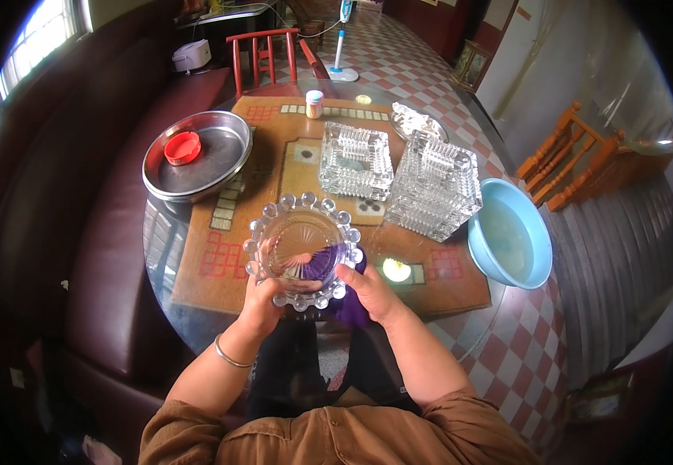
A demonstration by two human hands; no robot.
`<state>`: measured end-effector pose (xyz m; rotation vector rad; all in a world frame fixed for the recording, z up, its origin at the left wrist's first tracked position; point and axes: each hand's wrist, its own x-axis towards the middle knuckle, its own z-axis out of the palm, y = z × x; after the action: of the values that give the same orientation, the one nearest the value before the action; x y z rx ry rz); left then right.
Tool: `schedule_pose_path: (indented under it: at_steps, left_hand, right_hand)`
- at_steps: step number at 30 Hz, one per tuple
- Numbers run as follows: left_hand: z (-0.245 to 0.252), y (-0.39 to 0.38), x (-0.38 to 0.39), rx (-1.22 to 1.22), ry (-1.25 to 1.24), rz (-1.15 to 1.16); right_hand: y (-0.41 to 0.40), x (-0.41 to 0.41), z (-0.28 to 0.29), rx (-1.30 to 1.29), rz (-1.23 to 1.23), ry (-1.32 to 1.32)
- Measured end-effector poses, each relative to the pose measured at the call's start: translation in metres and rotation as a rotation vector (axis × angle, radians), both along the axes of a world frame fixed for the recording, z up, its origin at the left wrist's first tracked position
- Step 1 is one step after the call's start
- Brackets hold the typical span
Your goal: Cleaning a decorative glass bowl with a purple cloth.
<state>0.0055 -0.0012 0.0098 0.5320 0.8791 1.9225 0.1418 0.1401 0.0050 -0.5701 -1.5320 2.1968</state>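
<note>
A round clear glass ashtray [299,232] with a rim of glass beads is held above the near part of the table. My left hand [264,302] grips its lower left rim, fingers passing underneath and showing through the glass. On the lower right, my right hand [371,290] holds the rim with the thumb on top. A purple cloth [351,305] is bunched under the right hand and against the underside of the ashtray. Beyond stands a square ribbed glass ashtray [357,160], and beside it a stack of similar square glass ashtrays [435,186].
Metal trays [197,119] at left hold a red ashtray [182,148]. A light blue basin [540,232] of cloudy water sits at the right edge. Farther back are a toothpick holder [314,104] and a plate with crumpled white tissue [415,121]. A red chair [264,58] stands behind the glass-topped table [159,256].
</note>
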Motion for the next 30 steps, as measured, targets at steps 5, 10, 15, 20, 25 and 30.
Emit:
schedule_pose_path:
  at_steps: [5, 10, 15, 20, 25, 30]
  left_hand:
    - [-0.021, 0.008, -0.002, -0.006, 0.27, 0.006]
    - [-0.008, -0.003, -0.017, -0.069, -0.044, -0.241]
    - [-0.005, -0.006, -0.012, -0.2, 0.109, -0.221]
    - [-0.003, 0.0, -0.005, -0.115, -0.096, -0.112]
    - [-0.007, 0.003, -0.011, -0.016, -0.038, -0.088]
    - [-0.013, 0.004, -0.011, -0.14, 0.178, -0.067]
  right_hand:
    - [0.007, -0.002, -0.003, -0.254, -0.069, 0.033]
    - [0.025, 0.009, 0.005, -0.025, -0.27, -0.038]
    - [0.026, 0.006, -0.004, 0.233, -0.306, -0.121]
    - [0.028, 0.006, -0.025, 0.128, -0.281, 0.004]
    - [0.005, -0.002, -0.014, -0.105, 0.09, 0.045]
    - [0.014, 0.0, -0.016, -0.157, 0.048, 0.048]
